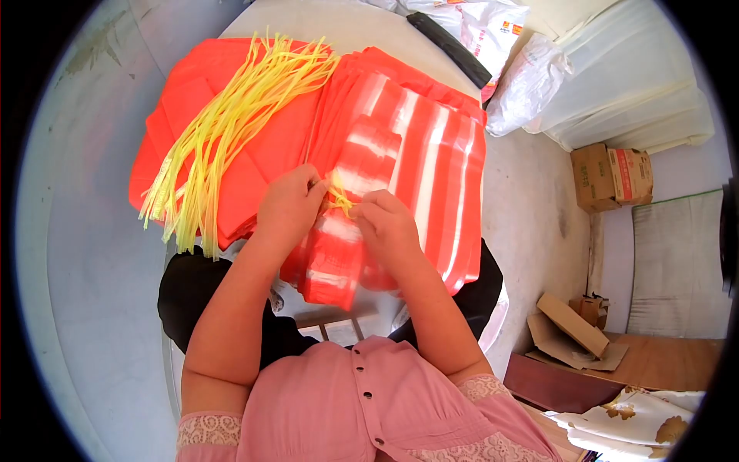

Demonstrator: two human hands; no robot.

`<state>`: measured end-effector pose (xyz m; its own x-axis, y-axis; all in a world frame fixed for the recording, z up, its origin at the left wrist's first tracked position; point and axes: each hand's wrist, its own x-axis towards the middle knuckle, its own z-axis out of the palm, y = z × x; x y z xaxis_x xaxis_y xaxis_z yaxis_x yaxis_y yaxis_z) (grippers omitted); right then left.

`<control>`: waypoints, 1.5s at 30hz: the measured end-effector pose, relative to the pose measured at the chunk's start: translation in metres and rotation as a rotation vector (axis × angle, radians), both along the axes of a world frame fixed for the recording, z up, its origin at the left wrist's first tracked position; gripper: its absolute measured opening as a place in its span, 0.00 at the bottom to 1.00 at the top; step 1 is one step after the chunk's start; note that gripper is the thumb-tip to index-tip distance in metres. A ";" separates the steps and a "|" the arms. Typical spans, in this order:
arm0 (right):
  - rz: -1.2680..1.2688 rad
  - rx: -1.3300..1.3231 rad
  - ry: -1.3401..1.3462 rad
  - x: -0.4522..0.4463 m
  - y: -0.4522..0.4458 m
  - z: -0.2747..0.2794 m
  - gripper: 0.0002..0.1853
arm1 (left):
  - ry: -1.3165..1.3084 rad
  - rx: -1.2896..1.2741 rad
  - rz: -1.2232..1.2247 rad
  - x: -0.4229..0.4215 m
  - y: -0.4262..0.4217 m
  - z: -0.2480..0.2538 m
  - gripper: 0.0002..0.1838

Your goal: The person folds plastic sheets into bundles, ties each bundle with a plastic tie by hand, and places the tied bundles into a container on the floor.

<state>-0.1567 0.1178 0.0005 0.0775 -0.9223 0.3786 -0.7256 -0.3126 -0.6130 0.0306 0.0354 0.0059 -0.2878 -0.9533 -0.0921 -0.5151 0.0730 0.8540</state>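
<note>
A yellow strip (339, 202) is looped and gathered around the middle of a folded bundle (336, 246) of red plastic with white stripes. My left hand (291, 202) is closed at the strip's left side, fingers pinched. On the right, my right hand (386, 223) pinches the strip near its knot-like gather. The bundle lies on a wider stack of red-and-white striped plastic sheets (435, 177). To the left is a pile of plain red plastic sheets (254, 165), with many loose yellow strips (223, 138) draped across it.
Behind the stacks is a pale tabletop (300, 19). A black roll (450, 48) and white plastic bags (527, 88) lie at the back right. Cardboard boxes (596, 179) stand by the right wall. An opened carton (573, 331) sits on a brown wooden surface (670, 362) at lower right.
</note>
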 end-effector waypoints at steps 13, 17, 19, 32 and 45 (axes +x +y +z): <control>-0.279 0.344 -0.161 -0.024 0.026 0.001 0.30 | 0.033 -0.099 0.067 0.003 0.008 0.007 0.08; -0.211 0.486 -0.374 -0.019 0.028 0.010 0.35 | 0.116 -0.236 -0.132 0.012 0.025 0.003 0.08; -0.209 0.443 -0.453 -0.013 0.027 0.007 0.35 | 0.131 -0.324 -0.159 0.014 0.029 0.001 0.09; -0.260 0.170 -0.429 -0.006 0.014 0.006 0.37 | 0.939 0.816 -0.038 0.024 0.034 0.005 0.23; -0.120 0.460 -0.965 -0.016 0.052 0.036 0.50 | 0.930 0.949 -0.165 -0.013 0.043 0.009 0.20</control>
<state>-0.1724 0.1700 0.0369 -0.1688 -0.9736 -0.1538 0.1172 0.1351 -0.9839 0.0174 0.0786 0.0150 -0.7095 -0.5782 -0.4028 0.2386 -0.7349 0.6348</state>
